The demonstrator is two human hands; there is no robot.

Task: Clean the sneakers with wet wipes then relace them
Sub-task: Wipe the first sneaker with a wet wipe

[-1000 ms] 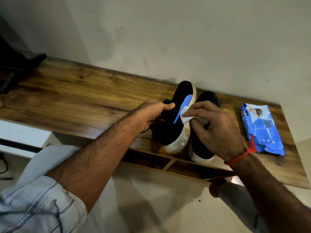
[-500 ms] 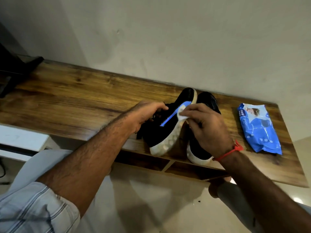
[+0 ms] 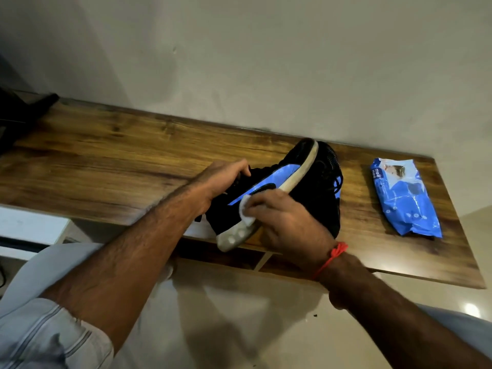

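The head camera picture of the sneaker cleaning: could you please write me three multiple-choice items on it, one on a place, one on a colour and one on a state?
1. Where does the blue plastic wipes packet lie?
A. On the wooden shelf, right of the sneakers
B. On the floor
C. Under the left forearm

2. What colour is the stripe on the tilted black sneaker with the white sole?
A. Red
B. Blue
C. Green

3. What is the right hand doing?
A. Hanging idle
B. Tying a lace
C. Pressing a white wet wipe to the sneaker

Answers: 1 A, the packet rests on the wood apart from the shoes; 2 B, the side stripe is blue; 3 C, the fingers hold the wipe against the side while the left hand grips the sneaker.
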